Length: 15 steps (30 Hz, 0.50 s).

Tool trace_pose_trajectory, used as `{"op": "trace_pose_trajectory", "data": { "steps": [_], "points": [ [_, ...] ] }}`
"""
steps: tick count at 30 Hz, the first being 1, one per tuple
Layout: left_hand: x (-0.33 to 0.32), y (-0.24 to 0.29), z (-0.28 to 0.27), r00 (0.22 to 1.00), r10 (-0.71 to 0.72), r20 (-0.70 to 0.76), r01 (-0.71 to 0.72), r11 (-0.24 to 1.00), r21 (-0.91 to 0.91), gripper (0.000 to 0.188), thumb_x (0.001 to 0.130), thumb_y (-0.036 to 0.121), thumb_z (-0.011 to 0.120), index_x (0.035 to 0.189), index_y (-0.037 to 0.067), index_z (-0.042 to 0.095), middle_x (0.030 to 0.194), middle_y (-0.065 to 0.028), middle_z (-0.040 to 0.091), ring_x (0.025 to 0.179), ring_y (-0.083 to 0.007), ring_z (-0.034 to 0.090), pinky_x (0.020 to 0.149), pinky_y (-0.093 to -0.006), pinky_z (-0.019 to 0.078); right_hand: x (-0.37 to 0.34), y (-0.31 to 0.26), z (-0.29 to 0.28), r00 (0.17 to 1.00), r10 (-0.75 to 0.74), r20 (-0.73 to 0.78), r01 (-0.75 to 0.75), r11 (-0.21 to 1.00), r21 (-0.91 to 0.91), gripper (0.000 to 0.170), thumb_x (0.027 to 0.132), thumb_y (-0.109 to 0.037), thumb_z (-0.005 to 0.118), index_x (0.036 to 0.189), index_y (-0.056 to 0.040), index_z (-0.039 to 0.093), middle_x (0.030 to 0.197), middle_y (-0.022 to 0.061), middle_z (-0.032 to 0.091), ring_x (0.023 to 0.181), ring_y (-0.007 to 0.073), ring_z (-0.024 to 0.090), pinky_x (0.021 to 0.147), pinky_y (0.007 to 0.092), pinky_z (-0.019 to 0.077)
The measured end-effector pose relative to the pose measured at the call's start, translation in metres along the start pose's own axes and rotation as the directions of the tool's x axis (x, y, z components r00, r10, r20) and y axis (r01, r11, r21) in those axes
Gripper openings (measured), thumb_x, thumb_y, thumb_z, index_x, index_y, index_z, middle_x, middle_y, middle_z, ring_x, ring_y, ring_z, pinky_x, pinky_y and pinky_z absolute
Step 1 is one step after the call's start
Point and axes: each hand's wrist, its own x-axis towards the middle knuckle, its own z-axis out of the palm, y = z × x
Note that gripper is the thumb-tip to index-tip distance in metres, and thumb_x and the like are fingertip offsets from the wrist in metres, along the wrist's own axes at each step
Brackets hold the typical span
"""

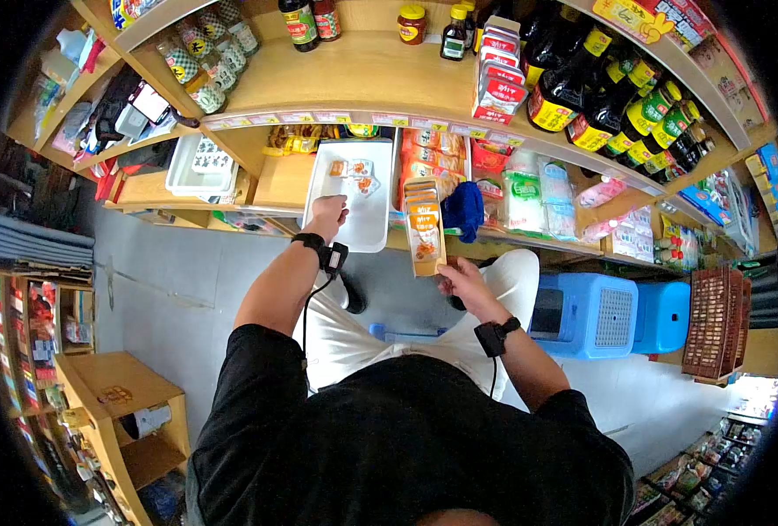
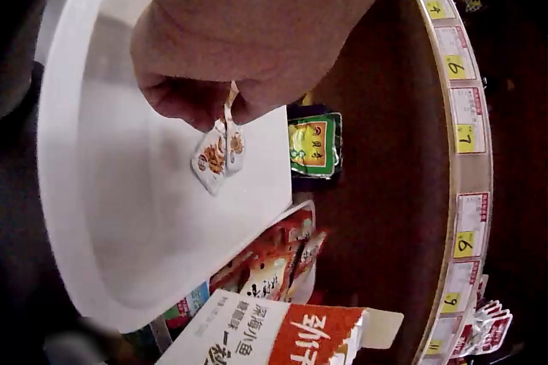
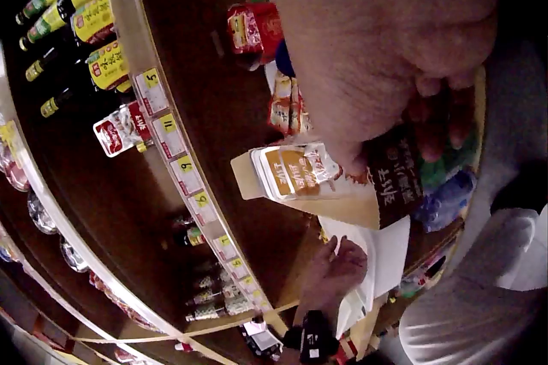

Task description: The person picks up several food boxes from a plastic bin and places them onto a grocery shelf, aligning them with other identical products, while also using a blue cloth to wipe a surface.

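Observation:
My left hand [image 1: 329, 216] is over a white plastic tray [image 1: 373, 230] and pinches a small snack packet [image 2: 230, 106], seen edge-on in the left wrist view. Beyond the fingers, a few white-and-orange snack packets [image 1: 354, 174] lie on the tray's bottom. To the right, my right hand [image 1: 466, 282] grips the near end of an open cardboard display box [image 1: 426, 259]. Orange-and-white packets [image 3: 295, 172] stand in a row inside that box. The box is tilted, its far end towards the shelf.
Beside the tray, a bin of orange-red bags [image 1: 433, 145] and a dark blue cloth-like bundle [image 1: 462, 211] sit on the lower shelf. Above hangs a shelf edge with price tags [image 1: 389, 119], with bottles and a stack of red-and-white packets [image 1: 500, 88]. Blue plastic stools [image 1: 595, 316] stand at right.

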Motion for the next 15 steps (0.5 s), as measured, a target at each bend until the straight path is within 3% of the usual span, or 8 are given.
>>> {"op": "trace_pose_trajectory", "data": {
  "steps": [6, 13, 15],
  "points": [
    [0.043, 0.003, -0.002, 0.992, 0.103, -0.076, -0.098, 0.993, 0.069, 0.013, 0.088, 0.015, 0.069, 0.087, 0.003, 0.064, 0.077, -0.0076, 0.065, 0.06, -0.0174, 0.063, 0.048, -0.0305, 0.0473, 0.004, 0.012, -0.006, 1.0, 0.0, 0.015, 0.0, 1.0, -0.008, 0.043, 0.096, -0.025, 0.073, 0.128, -0.0012, 0.058, 0.105, 0.0068, 0.067, 0.081, 0.015, 0.065, 0.07, 0.0304, 0.0555],
    [0.067, 0.012, 0.003, 0.993, 0.045, -0.111, -0.031, 0.992, 0.121, 0.019, 0.093, 0.019, 0.069, 0.09, 0.003, 0.061, 0.083, -0.0076, 0.063, 0.066, -0.0187, 0.061, 0.054, -0.0292, 0.0492, -0.009, 0.005, 0.004, 0.999, 0.039, -0.008, -0.04, 0.998, -0.049, 0.038, 0.099, -0.022, 0.069, 0.128, -0.0017, 0.056, 0.101, 0.0046, 0.065, 0.08, 0.0136, 0.063, 0.071, 0.0299, 0.0545],
    [0.076, 0.016, 0.019, 0.99, 0.026, -0.139, -0.029, 0.999, -0.02, 0.024, 0.095, 0.023, 0.068, 0.088, 0.001, 0.062, 0.082, -0.0086, 0.063, 0.066, -0.019, 0.061, 0.053, -0.0295, 0.0503, 0.003, 0.006, -0.006, 1.0, 0.021, -0.015, -0.022, 0.998, -0.054, 0.042, 0.096, -0.023, 0.073, 0.128, -0.0013, 0.057, 0.102, 0.0056, 0.069, 0.08, 0.0145, 0.065, 0.072, 0.0302, 0.0558]
  ]
}}
